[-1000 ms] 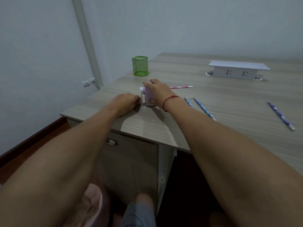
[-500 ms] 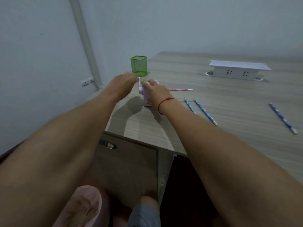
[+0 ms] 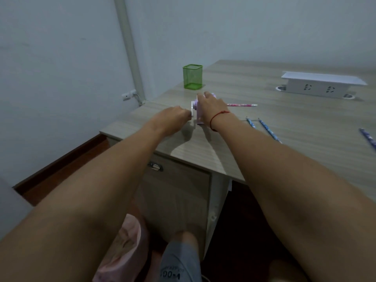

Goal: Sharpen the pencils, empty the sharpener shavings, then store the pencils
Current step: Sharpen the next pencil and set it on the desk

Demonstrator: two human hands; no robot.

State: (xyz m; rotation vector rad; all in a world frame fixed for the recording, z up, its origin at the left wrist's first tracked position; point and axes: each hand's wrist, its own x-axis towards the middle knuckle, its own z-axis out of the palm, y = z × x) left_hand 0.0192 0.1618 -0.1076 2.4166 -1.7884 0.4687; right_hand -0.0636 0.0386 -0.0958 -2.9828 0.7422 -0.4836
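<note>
Now the left hand [image 3: 173, 117] has swung the sharpener's [image 3: 199, 119] crank [image 3: 192, 110] down.

Count as seen from my position.
- Hands: two, my left hand [image 3: 173, 120] and right hand [image 3: 211, 107].
- Sharpener [image 3: 195, 110]: one.
- Pencils: four. One pink pencil [image 3: 242, 105]; two blue, first blue pencil [image 3: 250, 123] and second blue pencil [image 3: 268, 130]; one edge pencil [image 3: 367, 137], cut off by frame, colour probably purple-blue.
- Green mesh holder [image 3: 192, 77]: one.
- White socket box [image 3: 323, 87]: one, with two outlets facing me.
- Red wrist cord [image 3: 218, 116]: one.
</note>
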